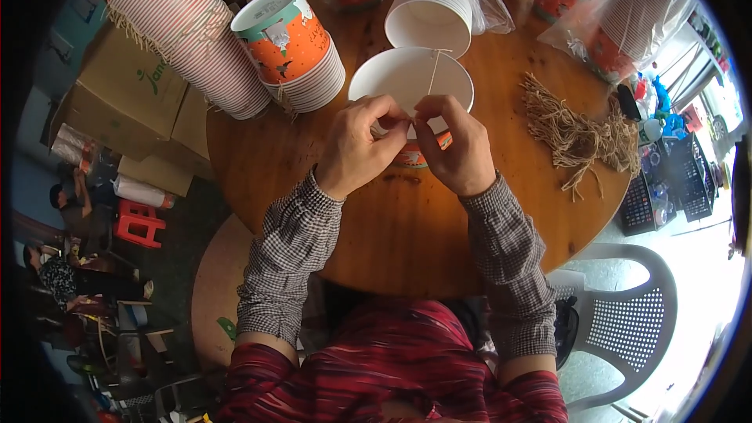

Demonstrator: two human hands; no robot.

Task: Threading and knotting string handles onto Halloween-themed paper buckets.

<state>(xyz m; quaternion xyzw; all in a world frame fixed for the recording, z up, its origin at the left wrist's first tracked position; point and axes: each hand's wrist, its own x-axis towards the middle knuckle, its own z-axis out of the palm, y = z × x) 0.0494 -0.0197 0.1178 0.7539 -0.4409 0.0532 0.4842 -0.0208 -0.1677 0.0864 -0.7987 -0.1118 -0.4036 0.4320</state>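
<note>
A white-lined paper bucket [376, 70] with an orange printed outside stands upright on the table in front of me. A thin string [435, 72] hangs from its far rim across the opening to my fingers. My left hand [356, 145] and my right hand [460, 149] meet above the near rim, thumbs and forefingers pinched on the string's end. The fingertips hide most of that end. To the right lies a loose bundle of tan strings [576, 129].
Nested bucket stacks stand at the left [184, 35] and centre left [294, 43]. A white stack in clear plastic [431, 19] lies behind my bucket, and a bagged stack [634, 19] is back right. Cartons [129, 78], a red stool [139, 223] and a grey chair [627, 325] surround the round table [392, 239].
</note>
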